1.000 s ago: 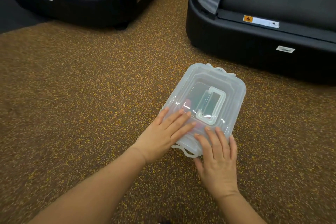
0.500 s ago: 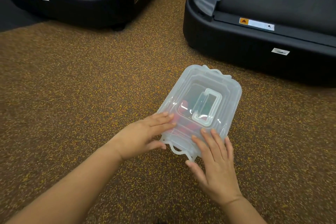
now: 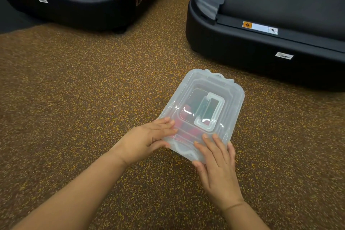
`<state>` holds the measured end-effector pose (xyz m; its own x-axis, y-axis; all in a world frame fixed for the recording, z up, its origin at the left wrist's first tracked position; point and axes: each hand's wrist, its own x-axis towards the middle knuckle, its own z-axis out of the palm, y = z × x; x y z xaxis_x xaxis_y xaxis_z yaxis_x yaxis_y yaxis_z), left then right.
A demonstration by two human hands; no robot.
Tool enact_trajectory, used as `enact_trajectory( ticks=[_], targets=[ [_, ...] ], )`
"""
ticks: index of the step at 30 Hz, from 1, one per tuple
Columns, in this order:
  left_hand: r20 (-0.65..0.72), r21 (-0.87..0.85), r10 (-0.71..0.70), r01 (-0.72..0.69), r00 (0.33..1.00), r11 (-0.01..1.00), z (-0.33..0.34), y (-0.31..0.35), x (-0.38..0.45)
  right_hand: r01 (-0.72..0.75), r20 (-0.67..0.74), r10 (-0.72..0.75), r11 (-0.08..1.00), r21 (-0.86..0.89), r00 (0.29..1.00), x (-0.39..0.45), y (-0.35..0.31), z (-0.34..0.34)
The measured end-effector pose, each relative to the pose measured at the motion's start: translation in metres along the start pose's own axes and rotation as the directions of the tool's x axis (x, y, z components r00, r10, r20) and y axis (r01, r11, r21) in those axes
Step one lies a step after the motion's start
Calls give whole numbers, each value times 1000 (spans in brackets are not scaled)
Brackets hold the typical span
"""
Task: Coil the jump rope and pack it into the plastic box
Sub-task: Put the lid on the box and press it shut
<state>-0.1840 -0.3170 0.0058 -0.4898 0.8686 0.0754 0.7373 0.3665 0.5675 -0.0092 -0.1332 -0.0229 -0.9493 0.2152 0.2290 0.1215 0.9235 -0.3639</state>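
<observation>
A clear plastic box (image 3: 231, 99) sits on the speckled brown floor with its lid on; a flat handle (image 3: 210, 111) lies folded on top. Through the lid I make out red and dark green shapes of the jump rope (image 3: 188, 129), blurred by the plastic. My left hand (image 3: 147, 140) grips the box's near left corner, fingers on the lid and thumb under the rim. My right hand (image 3: 216, 160) lies on the near right corner, fingers flat on the lid and thumb at the rim by the near latch (image 3: 183, 150).
Two black treadmill bases stand at the back, one at the far left (image 3: 89, 7) and one at the right (image 3: 261, 50) close behind the box. The floor (image 3: 74, 89) to the left is speckled brown rubber matting.
My left hand slid from flat on the lid down to the near left corner and wrapped the rim. My right hand shifted slightly toward the near edge. The box stayed put.
</observation>
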Motion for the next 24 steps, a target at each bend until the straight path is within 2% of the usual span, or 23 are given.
enact_trajectory(
  ticks=[6,8,10,11,13,15,16,18,20,24],
  targets=[
    [-6,-16,9,-9,1000,1000,-1,3,0,-17,26,17,1000,26,1000,-1,0,-4],
    [-27,-82,-65,63,997,995,-2,10,-1,-24,49,21,998,60,999,0,-1,-8],
    [-119,-109,-116,103,986,989,0,20,2,-46,38,42,995,93,998,-1,-3,-9],
    [-160,-74,-123,112,979,991,2,25,5,-91,11,91,989,113,996,-2,-5,-10],
    [-182,36,-112,120,977,992,8,35,17,-277,-36,291,937,212,956,-1,-8,-10],
    [-115,146,-102,118,988,982,15,45,33,-438,-19,477,821,367,879,4,-11,-9],
    [-76,187,-115,128,990,974,20,49,41,-468,0,519,770,433,855,7,-12,-8],
    [-52,271,-172,180,984,946,32,57,51,-470,20,532,729,497,846,11,-12,-5],
    [-88,323,-227,243,970,915,43,61,55,-470,29,522,742,479,853,12,-12,-5],
    [-128,341,-236,266,963,902,48,64,53,-456,54,486,768,451,872,10,-9,-10]
  ],
)
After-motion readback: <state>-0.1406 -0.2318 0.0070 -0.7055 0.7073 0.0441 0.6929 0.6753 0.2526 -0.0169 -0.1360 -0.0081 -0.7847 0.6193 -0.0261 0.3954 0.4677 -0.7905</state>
